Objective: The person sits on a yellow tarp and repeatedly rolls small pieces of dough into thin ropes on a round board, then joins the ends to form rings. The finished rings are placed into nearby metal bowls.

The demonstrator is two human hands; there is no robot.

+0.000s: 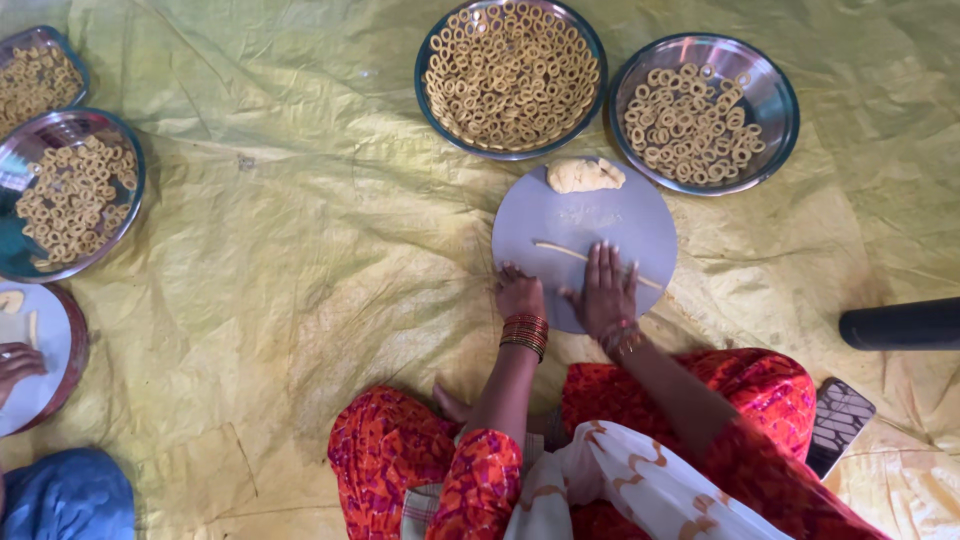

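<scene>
Steel plates of dough rings (511,75), yellow tarp (300,250), perhaps a phone (838,420)

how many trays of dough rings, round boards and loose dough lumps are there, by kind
Steel trays of dough rings: 4
Round boards: 2
Dough lumps: 1
Rolled dough strips under the right hand: 1
Total: 8

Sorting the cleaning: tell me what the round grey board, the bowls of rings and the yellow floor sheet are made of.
Round grey board: smooth, matte, perhaps plastic or stone; unclear. Bowls of rings: shiny metal, likely steel, with mirror-like glare. Yellow floor sheet: creased, faintly glossy, probably plastic tarpaulin.
</scene>
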